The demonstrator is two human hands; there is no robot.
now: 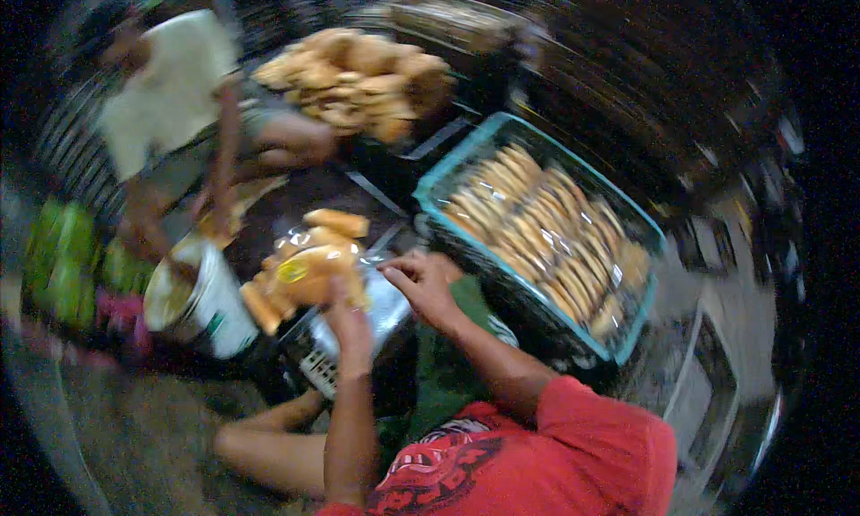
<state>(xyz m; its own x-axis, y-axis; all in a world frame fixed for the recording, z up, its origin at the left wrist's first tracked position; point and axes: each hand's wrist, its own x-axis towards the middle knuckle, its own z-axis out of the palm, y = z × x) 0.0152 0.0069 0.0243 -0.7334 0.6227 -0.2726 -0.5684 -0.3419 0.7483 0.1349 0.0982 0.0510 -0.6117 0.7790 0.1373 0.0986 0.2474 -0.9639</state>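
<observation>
Hands at centre, blurred: left hand (348, 317) grips a clear bag of buns (309, 270) from below; right hand (421, 279) is just beside it, fingers curled, pinch unclear. Teal crate of packed buns (546, 229) sits right of right hand; white bucket (202, 305) left of left hand.

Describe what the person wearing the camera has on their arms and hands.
Both forearms are bare, with no gloves, watch or bands visible in this blurred view. The left hand and right hand are uncovered. A short red sleeve covers the right upper arm, part of a red shirt with a dark and white graphic print on the front.
</observation>
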